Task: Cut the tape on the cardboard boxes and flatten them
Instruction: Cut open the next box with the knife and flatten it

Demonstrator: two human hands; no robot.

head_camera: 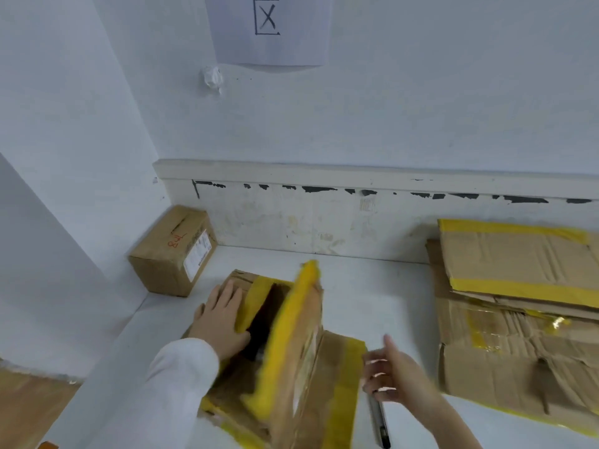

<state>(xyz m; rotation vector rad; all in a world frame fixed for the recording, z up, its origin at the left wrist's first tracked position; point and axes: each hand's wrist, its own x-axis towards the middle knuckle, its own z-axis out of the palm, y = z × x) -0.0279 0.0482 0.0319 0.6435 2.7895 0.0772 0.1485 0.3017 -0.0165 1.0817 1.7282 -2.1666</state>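
A cardboard box (301, 367) with yellow tape lies open on the white table in front of me. One long flap edged in yellow tape stands up, blurred by motion. My left hand (223, 319) lies flat with straight fingers on the box's left flap, next to the dark opening. My right hand (395, 374) is at the box's right side and holds a dark utility knife (381, 422) whose body points down toward me. Its fingers are blurred.
A small sealed cardboard box (175, 251) with a white label stands in the back left corner. A stack of flattened boxes (518, 306) with yellow tape lies at the right. The white wall runs along the back of the table (372, 286).
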